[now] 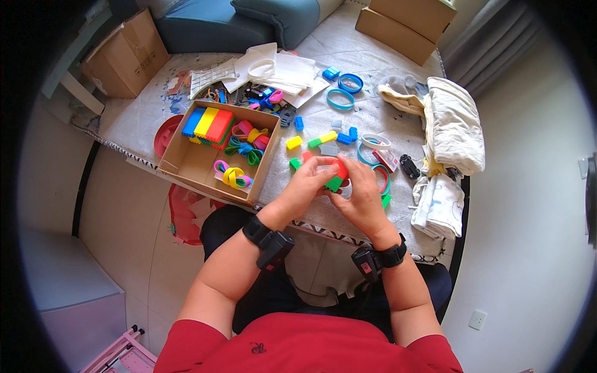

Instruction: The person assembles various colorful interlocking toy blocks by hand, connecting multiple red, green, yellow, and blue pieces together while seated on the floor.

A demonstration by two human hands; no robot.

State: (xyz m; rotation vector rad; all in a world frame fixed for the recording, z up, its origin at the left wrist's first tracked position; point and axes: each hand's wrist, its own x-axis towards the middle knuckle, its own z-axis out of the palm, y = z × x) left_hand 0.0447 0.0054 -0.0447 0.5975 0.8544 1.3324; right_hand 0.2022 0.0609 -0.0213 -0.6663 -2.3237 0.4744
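Above the near edge of the padded surface, my left hand (305, 188) and my right hand (362, 196) meet around small toy bricks. A red brick (341, 169) and a green brick (334, 184) show between my fingers, pressed together. The fingers of both hands are closed on them; the undersides are hidden. Just beyond lie loose bricks: a yellow one (293, 143), a yellow-and-green row (323, 138), a grey one (329, 150) and blue ones (347, 136). Another green brick (295, 163) sits beside my left hand. Wristbands (377, 142) lie past my right hand.
An open cardboard box (205, 182) at left holds a stack of coloured bricks (208, 126) and tied bundles of wristbands (232, 176). White papers (283, 69) lie behind it. Blue wristbands (341, 99) are farther back. A black toy car (410, 166) and folded cloth (457, 127) sit at right.
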